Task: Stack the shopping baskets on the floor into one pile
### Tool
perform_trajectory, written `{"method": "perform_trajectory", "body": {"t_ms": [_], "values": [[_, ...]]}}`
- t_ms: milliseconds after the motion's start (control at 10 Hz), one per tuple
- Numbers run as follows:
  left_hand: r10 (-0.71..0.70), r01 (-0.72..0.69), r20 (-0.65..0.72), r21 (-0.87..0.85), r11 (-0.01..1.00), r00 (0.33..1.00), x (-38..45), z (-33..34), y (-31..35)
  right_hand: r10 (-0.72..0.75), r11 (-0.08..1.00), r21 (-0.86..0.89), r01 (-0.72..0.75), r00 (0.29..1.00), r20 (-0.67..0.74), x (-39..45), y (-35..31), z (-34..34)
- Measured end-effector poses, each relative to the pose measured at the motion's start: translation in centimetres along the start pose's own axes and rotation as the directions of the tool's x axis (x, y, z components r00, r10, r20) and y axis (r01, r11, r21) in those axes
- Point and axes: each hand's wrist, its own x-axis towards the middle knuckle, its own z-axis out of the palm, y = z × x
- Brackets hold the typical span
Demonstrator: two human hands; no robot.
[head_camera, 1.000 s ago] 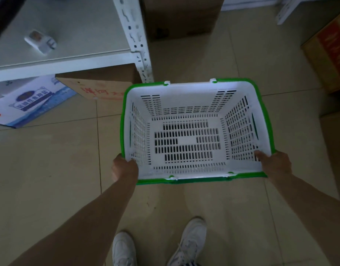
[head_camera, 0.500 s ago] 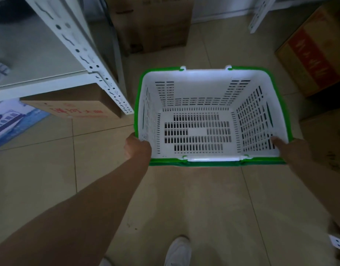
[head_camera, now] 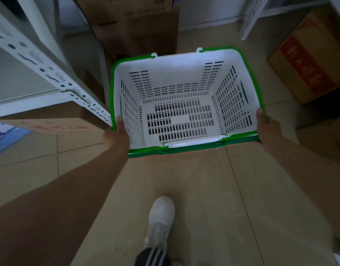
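— White canvas first: what's nearest the camera?

— One white shoe [head_camera: 161, 219] planted on the beige tiled floor [head_camera: 213, 198], with a dark trouser leg with pale stripes [head_camera: 152, 256] above it at the bottom edge. Two bare forearms reach forward on either side of it.

— And the hands?

— The left hand [head_camera: 117, 136] is closed on the near left corner of the basket [head_camera: 184, 116], thumb lying over the rim and inside the wall. The right hand [head_camera: 266, 129] clamps the near right corner the same way, thumb on top of the green edge. Both grip it firmly.

— Describe the basket.

— White slotted plastic with a green rim, open side up, empty inside. It sits level between the two hands, ahead of the shoe. Along its near edge a second strip of green shows just beneath the rim, with a thin orange line under that; whether that belongs to another basket below I cannot tell. Nor can I tell whether it rests on something or hangs clear of the floor.

— What lies beyond?

— To the left, a white perforated shelf upright [head_camera: 50, 73] slants past the basket's left corner, with a flat cardboard box [head_camera: 50, 121] under the shelf. Behind the basket's far rim stands a brown carton [head_camera: 142, 25]. Far right, well apart, sits a carton with a red printed panel [head_camera: 307, 60].
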Motion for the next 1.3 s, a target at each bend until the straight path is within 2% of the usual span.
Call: {"method": "perform_trajectory", "body": {"t_ms": [100,200,500,600,700,800,900,1000,1100,1200,1300], "values": [[-0.044,0.044,-0.019,-0.021,0.999,0.999,1.0,0.8,1.4,-0.016,1.000,0.014,0.016,1.000,-0.008,1.8,-1.4,0.6],[-0.029,0.028,-0.029,-0.050,0.998,0.999,2.4,1.5,2.5,-0.055,0.998,-0.008,0.055,0.998,-0.013,3.6,-3.0,1.6],[-0.065,0.058,-0.082,-0.081,0.995,0.995,5.6,2.6,6.4,-0.065,0.995,0.083,0.064,0.998,0.013,8.5,-9.2,3.7],[-0.074,0.071,-0.077,-0.039,0.997,0.994,7.4,2.5,7.4,-0.072,0.994,0.080,0.070,0.997,0.020,8.9,-10.5,4.4],[-0.062,0.063,-0.066,0.025,0.998,0.996,8.5,2.6,7.7,-0.056,0.993,0.109,0.053,0.998,0.023,8.3,-11.2,4.7],[-0.014,0.017,-0.032,0.105,0.994,0.999,8.6,2.4,7.6,0.039,0.996,0.077,-0.043,0.998,0.048,8.0,-11.9,4.6],[0.008,-0.009,0.010,0.137,0.991,1.000,8.3,1.9,8.1,0.112,0.993,0.018,-0.113,0.992,0.066,7.5,-12.7,4.2],[0.010,-0.006,-0.035,0.116,0.993,0.999,7.7,1.8,9.2,0.107,0.992,-0.075,-0.104,0.993,0.039,7.1,-12.5,4.4],[0.089,-0.079,-0.059,0.156,0.985,0.994,5.6,1.7,10.7,0.035,0.970,-0.238,-0.049,0.997,-0.063,4.5,-13.7,4.2],[0.259,-0.244,-0.047,0.210,0.947,0.965,3.3,1.6,11.5,-0.169,0.928,-0.354,0.116,0.978,-0.124,1.9,-16.1,4.1],[0.260,-0.263,0.048,0.075,0.962,0.964,0.3,1.3,13.6,-0.283,0.905,-0.337,0.261,0.959,-0.018,-0.5,-19.0,3.6]]}}
